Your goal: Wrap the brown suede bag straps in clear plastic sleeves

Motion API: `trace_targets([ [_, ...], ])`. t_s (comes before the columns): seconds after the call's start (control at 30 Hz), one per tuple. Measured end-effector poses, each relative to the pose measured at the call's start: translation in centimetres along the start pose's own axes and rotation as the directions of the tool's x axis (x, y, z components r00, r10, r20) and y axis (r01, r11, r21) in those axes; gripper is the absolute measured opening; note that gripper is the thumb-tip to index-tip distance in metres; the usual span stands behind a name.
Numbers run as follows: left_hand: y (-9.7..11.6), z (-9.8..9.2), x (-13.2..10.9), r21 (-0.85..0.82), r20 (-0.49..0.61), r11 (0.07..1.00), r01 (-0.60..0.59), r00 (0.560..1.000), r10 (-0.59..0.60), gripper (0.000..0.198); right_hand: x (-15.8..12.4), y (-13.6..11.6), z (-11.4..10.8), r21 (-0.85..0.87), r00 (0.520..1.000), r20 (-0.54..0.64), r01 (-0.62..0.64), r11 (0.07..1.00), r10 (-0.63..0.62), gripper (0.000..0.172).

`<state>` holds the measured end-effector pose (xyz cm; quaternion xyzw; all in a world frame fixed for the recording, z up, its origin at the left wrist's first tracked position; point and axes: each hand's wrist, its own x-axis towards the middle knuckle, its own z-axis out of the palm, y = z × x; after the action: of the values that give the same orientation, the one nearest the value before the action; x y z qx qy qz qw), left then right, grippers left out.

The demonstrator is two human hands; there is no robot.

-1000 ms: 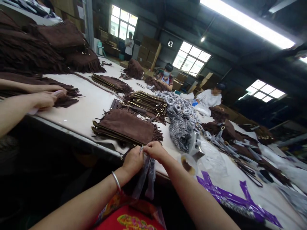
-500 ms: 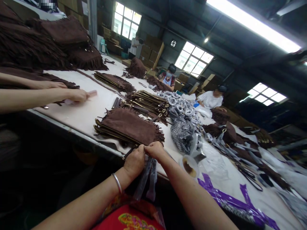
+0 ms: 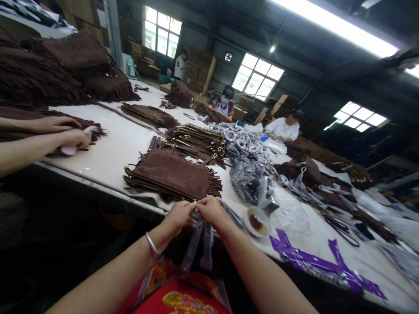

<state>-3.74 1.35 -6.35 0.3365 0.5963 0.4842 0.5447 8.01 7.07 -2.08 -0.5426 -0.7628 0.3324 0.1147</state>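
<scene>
At the near edge of the table (image 3: 108, 150), left hand (image 3: 178, 216) and right hand (image 3: 212, 211) meet, seemingly pinching a wrapped strap (image 3: 207, 248) beside the stacked bags (image 3: 175, 172); whether it is attached is hidden. Beyond, another stack (image 3: 198, 139) and heaped coils (image 3: 244, 141) suggest plenty remains.

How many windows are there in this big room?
3 that I see: one window up top, left of the middle; another window, right of the middle; and a third window, farther right and lower. More may be hidden.
</scene>
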Motion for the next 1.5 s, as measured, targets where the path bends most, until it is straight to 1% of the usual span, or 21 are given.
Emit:
trace_targets([
  [0.17, 0.4, -0.1, -0.4, -0.271, 0.131, 0.945, 0.184, 0.98, -0.153, 0.021, 0.1, -0.1, 0.3, -0.042, 1.0, -0.015, 0.008, 0.999, -0.009, 0.024],
  [0.3, 1.0, -0.3, -0.1, -0.378, 0.214, 0.875, 0.302, 0.948, -0.235, 0.021, 0.5, -0.1, 0.3, -0.091, 1.0, -0.018, 0.007, 0.996, -0.009, 0.024],
  [0.4, 1.0, -0.5, -0.2, -0.426, 0.225, 0.842, 0.332, 0.94, -0.257, 0.022, 0.2, 0.2, -0.2, -0.133, 1.0, -0.016, 0.018, 0.991, -0.021, 0.02],
  [0.5, 0.7, -0.6, -0.5, -0.455, 0.204, 0.834, 0.313, 0.948, -0.244, 0.022, -0.5, 0.7, -0.8, -0.154, 0.986, -0.155, 0.043, 0.987, -0.067, 0.023],
  [0.57, 0.3, -0.4, -0.7, -0.444, 0.163, 0.857, 0.259, 0.965, -0.207, 0.023, -0.9, 1.0, -0.9, -0.081, 0.97, -0.226, 0.074, 0.994, -0.091, 0.025],
  [0.6, 0.1, -0.3, -0.8, -0.428, 0.138, 0.876, 0.223, 0.974, -0.18, 0.024, -1.0, 1.0, -0.7, -0.013, 0.973, -0.218, 0.079, 0.997, -0.08, 0.025],
  [0.67, -0.1, 0.1, -0.9, -0.364, 0.086, 0.92, 0.145, 0.989, -0.122, 0.026, -1.1, 0.8, -0.1, 0.126, 0.99, -0.136, 0.047, 0.991, -0.03, 0.024],
  [0.77, -0.5, 0.4, -0.9, -0.191, -0.024, 0.981, 0.016, 0.999, -0.021, 0.028, -1.1, 0.0, 1.1, 0.258, 0.997, -0.06, -0.031, 0.966, 0.048, 0.028],
  [0.8, -0.5, 0.4, -1.0, -0.113, -0.076, 0.993, -0.037, 0.997, 0.028, 0.028, -1.0, -0.3, 1.4, 0.333, 0.995, -0.041, -0.069, 0.94, 0.087, 0.03],
  [0.83, -0.6, 0.4, -1.0, -0.036, -0.125, 0.996, -0.085, 0.989, 0.08, 0.029, -1.0, -0.6, 1.7, 0.446, 0.99, -0.009, -0.121, 0.887, 0.14, 0.03],
  [0.9, -0.6, 0.4, -1.2, 0.067, -0.191, 0.988, -0.142, 0.97, 0.152, 0.031, -0.9, -1.1, 2.2, 0.678, 0.968, 0.082, -0.227, 0.699, 0.235, 0.028],
  [0.93, -0.5, 0.5, -1.3, 0.077, -0.203, 0.986, -0.147, 0.966, 0.16, 0.033, -0.8, -1.3, 2.3, 0.755, 0.957, 0.125, -0.263, 0.6, 0.262, 0.025],
  [1.0, -0.2, 0.7, -1.6, 0.001, -0.185, 0.993, -0.122, 0.975, 0.12, 0.034, -0.6, -1.5, 2.6, 0.828, 0.945, 0.173, -0.292, 0.479, 0.277, 0.02],
  [1.07, 0.1, 1.1, -2.0, -0.17, -0.132, 0.983, -0.072, 0.99, 0.05, 0.034, -0.4, -1.6, 2.7, 0.854, 0.941, 0.201, -0.304, 0.423, 0.271, 0.019],
  [1.13, 0.5, 1.4, -2.3, -0.376, -0.049, 0.926, -0.006, 0.999, -0.014, 0.031, -0.2, -1.8, 2.9, 0.873, 0.938, 0.226, -0.315, 0.372, 0.264, 0.019],
  [1.2, 1.0, 1.6, -2.3, -0.567, 0.052, 0.82, 0.084, 0.996, -0.066, 0.027, -0.3, -1.9, 3.0, 0.9, 0.93, 0.272, -0.337, 0.277, 0.248, 0.018],
  [1.27, 1.4, 1.5, -2.2, -0.706, 0.158, 0.681, 0.194, 0.981, -0.115, 0.023, -0.5, -2.1, 3.1, 0.918, 0.915, 0.345, -0.375, 0.127, 0.208, 0.019],
  [1.33, 1.7, 1.2, -2.0, -0.786, 0.267, 0.534, 0.311, 0.95, -0.16, 0.022, -0.7, -2.2, 3.2, 0.91, 0.901, 0.411, -0.414, -0.007, 0.136, 0.025],
  [1.37, 1.8, 1.0, -1.9, -0.805, 0.321, 0.47, 0.363, 0.932, -0.169, 0.022, -0.8, -2.2, 3.3, 0.905, 0.899, 0.426, -0.424, -0.038, 0.101, 0.026],
  [1.43, 2.0, 0.6, -1.7, -0.811, 0.412, 0.385, 0.441, 0.897, -0.16, 0.022, -0.9, -2.3, 3.4, 0.908, 0.907, 0.418, -0.415, -0.057, 0.05, 0.024],
  [1.5, 2.0, 0.4, -1.6, -0.794, 0.458, 0.375, 0.478, 0.877, -0.148, 0.023, -1.0, -2.3, 3.5, 0.922, 0.921, 0.386, -0.383, -0.051, 0.053, 0.018],
])
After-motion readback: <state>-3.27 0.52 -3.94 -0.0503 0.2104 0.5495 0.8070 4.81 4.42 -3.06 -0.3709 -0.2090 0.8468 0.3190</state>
